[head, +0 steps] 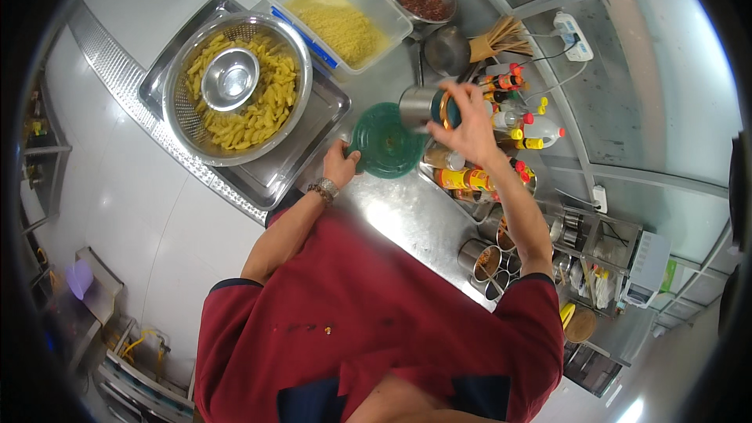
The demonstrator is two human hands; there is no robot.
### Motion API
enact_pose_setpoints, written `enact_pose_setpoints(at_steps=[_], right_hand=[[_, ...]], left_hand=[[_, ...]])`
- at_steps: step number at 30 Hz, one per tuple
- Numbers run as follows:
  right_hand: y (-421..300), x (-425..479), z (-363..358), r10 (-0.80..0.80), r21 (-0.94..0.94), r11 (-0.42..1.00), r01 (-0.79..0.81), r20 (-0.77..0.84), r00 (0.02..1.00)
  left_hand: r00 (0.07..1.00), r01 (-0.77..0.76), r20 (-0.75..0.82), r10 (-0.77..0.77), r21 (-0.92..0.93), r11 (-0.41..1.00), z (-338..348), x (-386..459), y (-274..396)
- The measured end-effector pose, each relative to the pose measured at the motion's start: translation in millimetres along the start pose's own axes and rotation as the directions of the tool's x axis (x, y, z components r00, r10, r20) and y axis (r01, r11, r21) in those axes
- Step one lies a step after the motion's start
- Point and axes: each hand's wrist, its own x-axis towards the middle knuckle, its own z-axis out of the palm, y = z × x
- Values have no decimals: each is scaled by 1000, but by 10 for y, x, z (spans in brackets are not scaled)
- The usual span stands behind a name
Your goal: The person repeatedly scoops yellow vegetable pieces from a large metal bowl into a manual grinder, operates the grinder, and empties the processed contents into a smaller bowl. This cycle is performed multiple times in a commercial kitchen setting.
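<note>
My left hand [341,164] grips the handle of a green plastic bowl [385,155] at its left side. A little brownish matter lies at the bottom of the bowl. Over the bowl's right rim my right hand [470,126] holds a metal canister [418,108] with a dark green and copper-coloured end. The canister is tilted onto its side, its silver end towards the bowl. Whether anything falls from it I cannot tell. Left of the bowl, a perforated steel basin [173,108] holds yellow finger-shaped food pieces [247,120], with a small steel bowl [230,79] resting on them.
The basin stands on a steel tray [264,182] at the counter's edge. Beyond it are a plastic tub [393,29] of yellow crumbs and a pot [452,12] of dark red flakes. Sauce bottles [464,179] crowd the right side, near seasoning tins [470,252] and a power strip [573,38].
</note>
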Motion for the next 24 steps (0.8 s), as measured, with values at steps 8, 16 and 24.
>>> enact_pose_setpoints(at_steps=[8, 16, 24], right_hand=[[-179, -430, 494, 35, -105, 994, -21, 137, 990], [-494, -252, 721, 338, -259, 922, -288, 176, 925], [-380, -219, 267, -16, -109, 992, 69, 426, 905]], left_hand=[[990, 124, 85, -114, -128, 984, -13, -104, 543], [997, 59, 60, -52, -125, 990, 45, -44, 387], [992, 106, 88, -95, -129, 986, -19, -107, 574]])
